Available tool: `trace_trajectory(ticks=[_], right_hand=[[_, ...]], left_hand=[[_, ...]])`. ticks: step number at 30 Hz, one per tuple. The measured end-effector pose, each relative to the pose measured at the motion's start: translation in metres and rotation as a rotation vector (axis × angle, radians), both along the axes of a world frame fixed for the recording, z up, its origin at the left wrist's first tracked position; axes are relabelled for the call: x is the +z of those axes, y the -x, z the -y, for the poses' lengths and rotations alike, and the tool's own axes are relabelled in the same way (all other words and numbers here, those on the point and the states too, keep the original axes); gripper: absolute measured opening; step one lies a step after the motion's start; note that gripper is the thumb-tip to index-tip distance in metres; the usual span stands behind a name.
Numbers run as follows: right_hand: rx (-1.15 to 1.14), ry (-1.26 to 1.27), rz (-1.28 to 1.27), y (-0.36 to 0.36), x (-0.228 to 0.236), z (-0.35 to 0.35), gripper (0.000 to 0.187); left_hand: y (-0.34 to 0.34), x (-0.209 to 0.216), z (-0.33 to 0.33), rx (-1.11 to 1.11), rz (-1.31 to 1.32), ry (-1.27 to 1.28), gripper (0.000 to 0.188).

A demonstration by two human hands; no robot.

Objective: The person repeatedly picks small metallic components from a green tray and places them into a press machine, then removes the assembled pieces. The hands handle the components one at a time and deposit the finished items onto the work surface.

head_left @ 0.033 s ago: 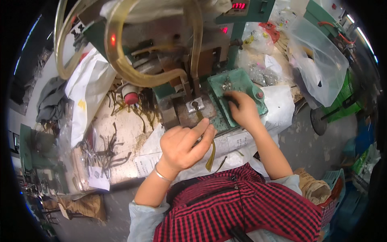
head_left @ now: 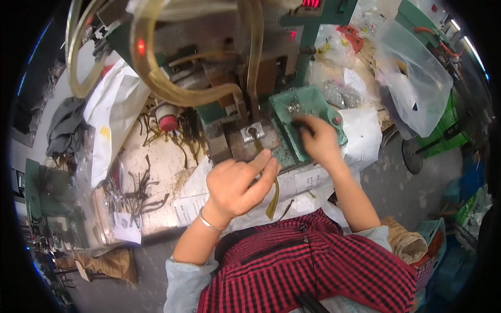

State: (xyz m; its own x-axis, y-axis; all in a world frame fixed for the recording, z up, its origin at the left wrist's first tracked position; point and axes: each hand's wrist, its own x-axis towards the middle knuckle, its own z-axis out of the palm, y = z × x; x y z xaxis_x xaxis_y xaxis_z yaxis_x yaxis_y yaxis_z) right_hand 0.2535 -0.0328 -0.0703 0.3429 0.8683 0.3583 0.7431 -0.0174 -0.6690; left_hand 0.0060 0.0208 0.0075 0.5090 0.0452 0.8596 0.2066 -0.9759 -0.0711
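Observation:
My left hand point(head_left: 237, 188) is closed on a thin olive-coloured eyeglass temple point(head_left: 273, 201). The temple's curved tail hangs below my fingers. Its other end reaches a small bright metal plate point(head_left: 253, 132) on the machine's work block, beneath two copper-coloured jaws. My right hand point(head_left: 324, 143) is over a green tray point(head_left: 338, 136), its fingertips low inside, near small metal bits point(head_left: 296, 107). Those fingers are bent and smeared by motion, so whether they pinch a part cannot be made out.
Thick yellowish hoses point(head_left: 151, 62) loop in front of the machine. A red button point(head_left: 168, 123) stands left of the block, beside several loose temples point(head_left: 180, 143). More temples point(head_left: 136, 193) lie at the table's left. Paper sheets point(head_left: 360, 141) lie under the tray. A clear bag point(head_left: 417, 78) sits far right.
My right hand has shifted slightly right within the tray, its fingers now more blurred. My left hand keeps its hold on the temple at nearly the same place.

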Motion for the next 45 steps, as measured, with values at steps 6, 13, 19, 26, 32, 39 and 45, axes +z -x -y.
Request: trace_trajectory(ticks=[6,13,19,26,32,39,45], right_hand=[[-0.186,-0.164,-0.113,-0.023,-0.002,0.011,0.026],[-0.223,0.067,0.195,0.009,-0.003,0.02,0.011],[-0.243,0.019,0.313,0.014,-0.006,0.021,0.008],[-0.288,-0.123,0.06,0.005,-0.007,0.015,0.009],[-0.245,-0.072,-0.337,0.012,-0.001,0.01,0.015],[-0.413,-0.118,-0.013,-0.001,-0.003,0.065,0.016],[-0.148,-0.054,-0.498,0.018,0.029,0.058,0.014]], left_hand=[[0.0,-0.002,0.006,0.034,0.013,0.017,0.02],[0.005,-0.002,0.012,0.011,0.022,0.163,0.035],[0.049,-0.014,0.054,0.199,0.022,0.328,0.029],[0.127,-0.021,-0.066,0.556,-0.206,0.119,0.012],[0.182,-0.107,-0.164,0.34,-0.903,0.142,0.009],[0.172,-0.112,-0.157,0.368,-0.621,0.112,0.018],[0.147,-0.117,-0.095,0.381,0.398,0.862,0.01]])
